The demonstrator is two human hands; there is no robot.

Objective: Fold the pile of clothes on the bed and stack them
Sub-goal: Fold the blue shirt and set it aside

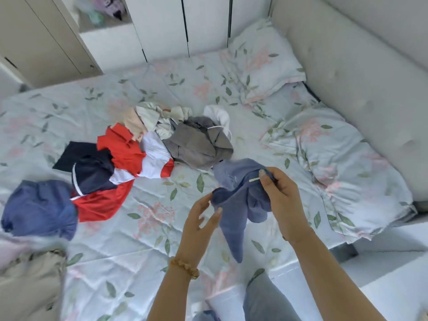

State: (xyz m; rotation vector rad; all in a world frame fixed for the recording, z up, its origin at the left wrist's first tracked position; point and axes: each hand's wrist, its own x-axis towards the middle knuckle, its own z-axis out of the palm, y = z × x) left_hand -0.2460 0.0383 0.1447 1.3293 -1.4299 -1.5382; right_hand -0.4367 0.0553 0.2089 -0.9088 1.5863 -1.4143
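Observation:
A blue-grey garment hangs crumpled above the bed, one end drooping to a point. My right hand pinches its upper edge near a small white tag. My left hand, fingers spread and relaxed, touches the garment's left side. Behind it on the floral bedspread lies the unfolded pile: a grey piece, a red, white and navy jacket, cream and beige items and a white piece. A blue garment lies bunched at the left.
Two floral pillows lie along the padded headboard at the right. White wardrobe doors stand beyond the bed. A beige garment lies at the lower left. The bed's edge and floor show at the lower right.

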